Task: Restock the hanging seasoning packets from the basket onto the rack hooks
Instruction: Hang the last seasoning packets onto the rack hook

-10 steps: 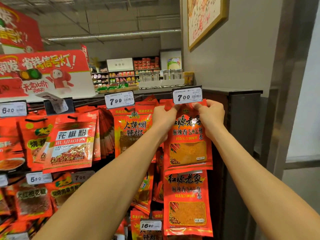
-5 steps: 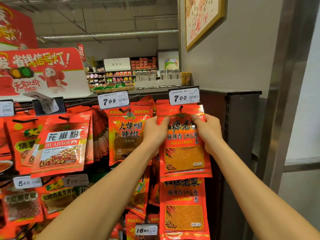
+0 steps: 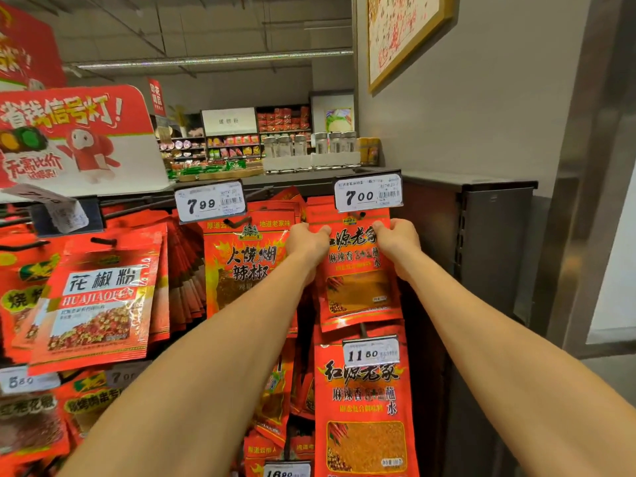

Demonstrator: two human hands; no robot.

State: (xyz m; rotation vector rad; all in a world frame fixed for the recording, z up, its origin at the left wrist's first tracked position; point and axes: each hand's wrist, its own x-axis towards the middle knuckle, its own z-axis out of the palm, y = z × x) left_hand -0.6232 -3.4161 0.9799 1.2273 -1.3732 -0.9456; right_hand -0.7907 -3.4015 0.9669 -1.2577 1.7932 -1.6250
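A red seasoning packet [image 3: 358, 273] with an orange powder window hangs at the top right of the rack, just under the 7.00 price tag [image 3: 368, 193]. My left hand [image 3: 306, 244] pinches its upper left edge and my right hand [image 3: 395, 241] pinches its upper right edge. The black hook [image 3: 356, 215] shows at the packet's top hole. More packets of the same kind sit behind it, and another such packet [image 3: 364, 407] hangs on the row below. The basket is out of view.
Left of it hang chilli packets [image 3: 241, 266] under a 7.99 tag [image 3: 210, 201] and pepper powder packets [image 3: 99, 297]. A dark metal cabinet [image 3: 481, 242] and a grey wall close the right side. An 11.50 tag [image 3: 371, 352] juts out below.
Both hands slid down from the packet's top corners by the hook to its upper sides, still gripping. The view shifted slightly, revealing the 11.50 tag below.
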